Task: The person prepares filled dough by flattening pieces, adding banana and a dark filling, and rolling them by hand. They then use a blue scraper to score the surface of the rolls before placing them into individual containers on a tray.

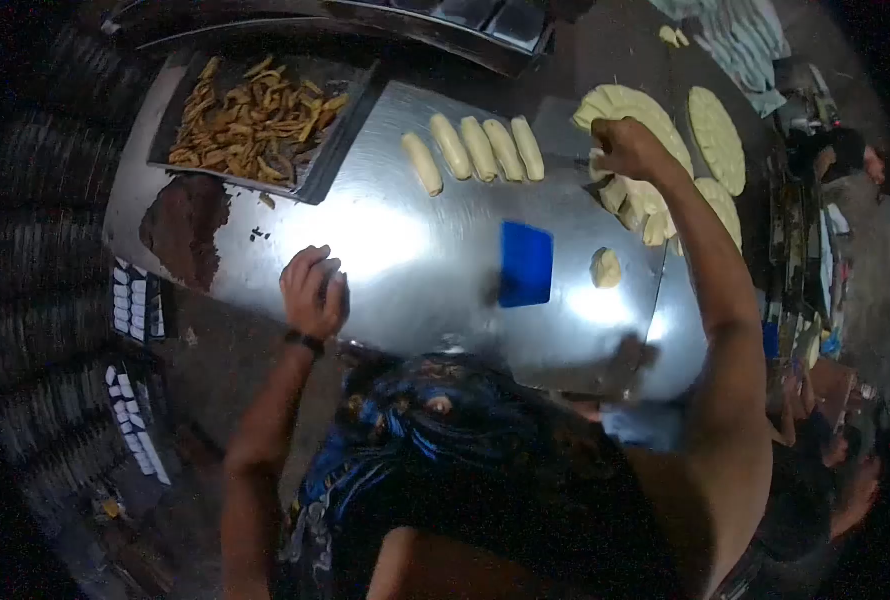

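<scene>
My left hand (313, 290) rests on the near edge of the shiny steel worktable (395, 240), fingers curled down; whether it holds anything I cannot tell. My right hand (627, 146) is stretched out to the right and closed on a piece of pale dough at the edge of a round of dough wedges (620, 105). A row of several rolled dough logs (475, 150) lies in the middle of the table. A blue scraper (525, 263) lies flat near the front, with one small dough lump (605, 267) beside it.
A dark tray of fried strips (255, 120) stands at the back left. Two more dough rounds (717, 135) lie to the far right. A brown patch (187, 225) marks the table's left end. Another person's hand (870, 165) shows at the far right.
</scene>
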Action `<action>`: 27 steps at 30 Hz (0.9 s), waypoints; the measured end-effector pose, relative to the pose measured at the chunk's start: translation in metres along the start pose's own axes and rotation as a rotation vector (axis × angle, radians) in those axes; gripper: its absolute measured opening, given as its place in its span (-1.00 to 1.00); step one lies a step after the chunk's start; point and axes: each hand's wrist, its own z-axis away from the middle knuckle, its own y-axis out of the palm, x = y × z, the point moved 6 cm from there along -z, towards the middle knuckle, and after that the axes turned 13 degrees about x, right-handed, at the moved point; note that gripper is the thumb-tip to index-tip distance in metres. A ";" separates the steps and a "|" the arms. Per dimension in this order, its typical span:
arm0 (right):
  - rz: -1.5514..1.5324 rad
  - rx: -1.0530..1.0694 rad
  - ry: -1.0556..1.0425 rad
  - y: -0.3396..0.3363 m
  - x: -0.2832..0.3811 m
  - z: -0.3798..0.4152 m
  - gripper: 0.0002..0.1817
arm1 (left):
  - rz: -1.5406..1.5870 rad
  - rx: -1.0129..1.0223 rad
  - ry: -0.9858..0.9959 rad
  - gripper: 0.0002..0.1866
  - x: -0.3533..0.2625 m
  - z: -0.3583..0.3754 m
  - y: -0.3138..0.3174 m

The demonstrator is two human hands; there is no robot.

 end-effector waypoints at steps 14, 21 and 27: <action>-1.461 -0.688 -0.656 -0.063 0.377 0.015 -0.71 | 0.876 -0.860 -0.003 -0.65 -0.078 -0.044 -0.177; -1.350 -0.850 -0.227 -0.004 0.464 -0.007 -0.54 | 0.778 -0.660 -0.232 -0.44 -0.025 0.031 -0.179; -1.271 -0.182 -0.328 0.043 0.462 0.015 -0.60 | 1.129 -0.502 -0.763 -0.26 0.015 0.086 -0.148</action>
